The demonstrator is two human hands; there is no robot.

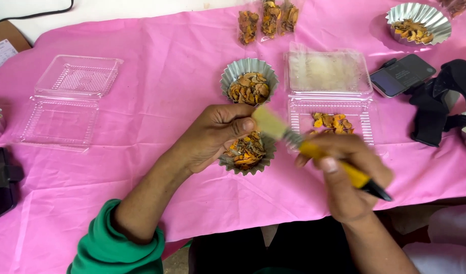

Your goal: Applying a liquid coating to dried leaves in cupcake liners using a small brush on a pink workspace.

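Pink cloth; blurred yellow-handled brush, pale bristles.

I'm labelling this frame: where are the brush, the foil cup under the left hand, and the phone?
brush (339, 163): head view, yellow handle.
foil cup (253, 165): head view, front rim.
phone (401, 74): head view, screen.

Pink cloth over a table, white surface beyond.
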